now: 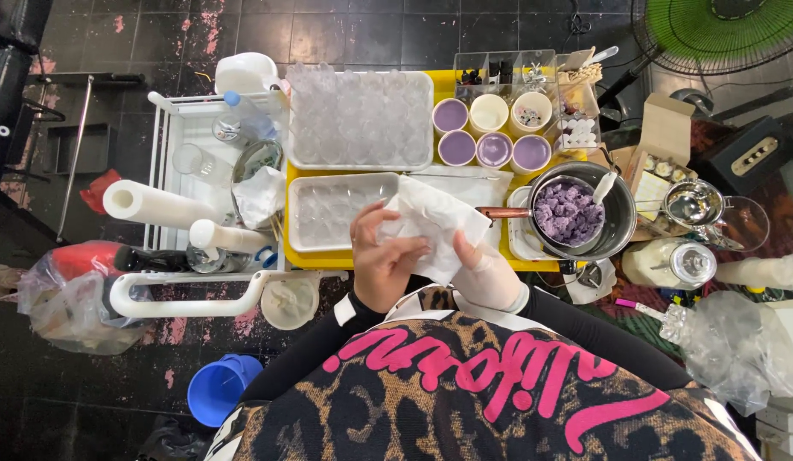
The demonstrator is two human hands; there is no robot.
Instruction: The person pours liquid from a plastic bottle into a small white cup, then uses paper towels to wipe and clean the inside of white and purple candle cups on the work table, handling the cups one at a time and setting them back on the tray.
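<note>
Both hands met over the near edge of the yellow table (448, 83), close to the body. The left hand (381, 258) pinched a white tissue (431, 224), fingers curled on its left side. The right hand (490, 277), gloved white, gripped it from below. The tissue overlapped the near tray (328, 212) of clear cups. A pot (584, 213) of purple chunks sat just right; purple-filled bowls (492, 128) and another tray (360, 119) stood beyond.

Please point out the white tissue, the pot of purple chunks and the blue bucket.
white tissue (435, 224), head view, middle of the sheet.
pot of purple chunks (623, 224), head view, bare metal inner wall.
blue bucket (215, 389), head view, inside wall.
</note>
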